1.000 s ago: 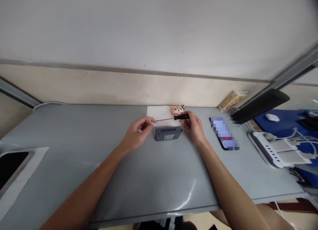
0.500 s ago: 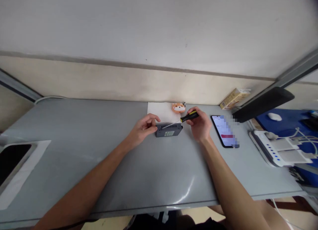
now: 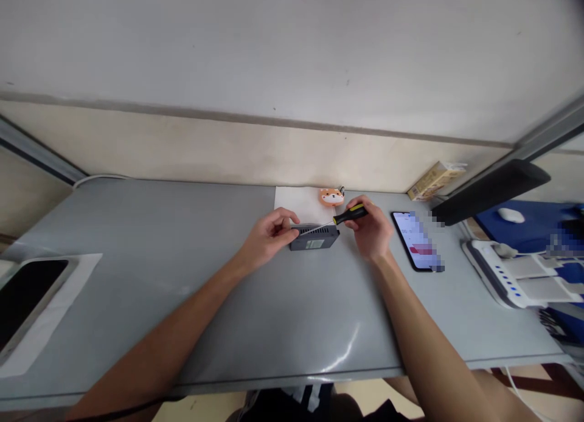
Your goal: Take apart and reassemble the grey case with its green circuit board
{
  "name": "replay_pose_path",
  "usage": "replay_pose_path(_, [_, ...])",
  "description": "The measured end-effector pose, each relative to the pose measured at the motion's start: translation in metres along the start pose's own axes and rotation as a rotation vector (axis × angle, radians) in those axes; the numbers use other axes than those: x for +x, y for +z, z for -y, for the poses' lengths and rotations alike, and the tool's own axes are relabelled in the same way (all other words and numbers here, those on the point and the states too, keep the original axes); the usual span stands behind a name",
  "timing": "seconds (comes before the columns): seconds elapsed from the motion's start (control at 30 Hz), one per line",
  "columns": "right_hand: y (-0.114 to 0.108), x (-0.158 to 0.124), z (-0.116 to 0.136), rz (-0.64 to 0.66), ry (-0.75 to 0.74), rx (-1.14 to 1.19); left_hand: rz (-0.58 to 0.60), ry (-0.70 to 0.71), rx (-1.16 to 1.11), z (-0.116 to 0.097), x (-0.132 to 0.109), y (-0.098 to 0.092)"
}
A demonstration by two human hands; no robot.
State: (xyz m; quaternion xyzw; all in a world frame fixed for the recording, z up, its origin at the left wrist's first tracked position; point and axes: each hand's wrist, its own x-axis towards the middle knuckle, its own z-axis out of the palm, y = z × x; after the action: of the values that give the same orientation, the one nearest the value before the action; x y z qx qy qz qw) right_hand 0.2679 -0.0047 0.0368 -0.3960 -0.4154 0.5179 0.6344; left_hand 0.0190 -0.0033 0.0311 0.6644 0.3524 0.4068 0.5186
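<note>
A small dark grey box [image 3: 314, 244] with a row of vent slots and a pale label stands on the grey table. At its left end, my left hand [image 3: 274, 232] pinches the upper corner between curled fingers and thumb. My right hand [image 3: 371, 230] is closed round the black and yellow handle of a screwdriver [image 3: 350, 214]. The metal shaft slants down to the left across the box's top, and its tip lies close to my left thumb. Whether the tip sits in a screw is too small to tell.
Behind the box are a white sheet [image 3: 292, 197] and an orange animal-face case [image 3: 331, 196]. A lit phone [image 3: 416, 242], a power strip [image 3: 495, 276], a small carton [image 3: 433, 180] and a long black object [image 3: 493, 191] are rightward. A dark-screened device [image 3: 31, 294] lies at far left.
The view has shifted slightly, so everything sits a little further right. My left thumb has come closer over the box's left corner and the screwdriver tip. Both hands keep their hold.
</note>
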Motion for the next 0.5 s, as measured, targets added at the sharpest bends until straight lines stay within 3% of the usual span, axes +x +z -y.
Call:
replay_pose_path(0.33, [-0.002,0.006,-0.004,-0.085,-0.014,-0.005,0.013,-0.015,0.070,0.000,0.000,0.001])
replay_pose_path(0.5, [0.002,0.007,-0.015,-0.072,0.020,-0.196,0.020,-0.044,0.046,0.000,0.000,-0.004])
